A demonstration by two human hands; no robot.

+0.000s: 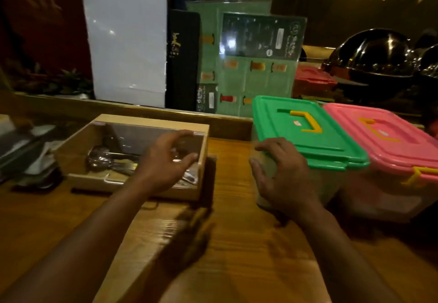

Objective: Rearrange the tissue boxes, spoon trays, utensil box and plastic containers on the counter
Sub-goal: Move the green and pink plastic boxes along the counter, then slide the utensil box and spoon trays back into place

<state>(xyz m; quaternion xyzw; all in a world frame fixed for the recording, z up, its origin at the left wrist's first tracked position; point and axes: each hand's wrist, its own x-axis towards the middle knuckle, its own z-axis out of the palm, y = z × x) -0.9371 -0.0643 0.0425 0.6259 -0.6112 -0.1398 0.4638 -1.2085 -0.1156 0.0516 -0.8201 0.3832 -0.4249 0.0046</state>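
A light wooden utensil box (78,147) with a clear lid stands on the wooden counter (237,243) at the left; metal spoons (102,158) lie inside. My left hand (166,160) hovers over its right end, fingers spread, holding nothing. To the right stands a clear plastic container with a green lid (305,132) and a yellow handle. My right hand (282,174) is at its near left corner, fingers apart, touching or almost touching the wall. A second container with a pink lid (384,141) stands against the green one's right side.
Upright menu boards (241,65), a white panel (125,42) and a black folder (182,58) line the ledge behind the counter. Dark trays and papers (26,151) lie at the far left. Domed metal food warmers (374,54) and another pink lid (312,77) are at the back right.
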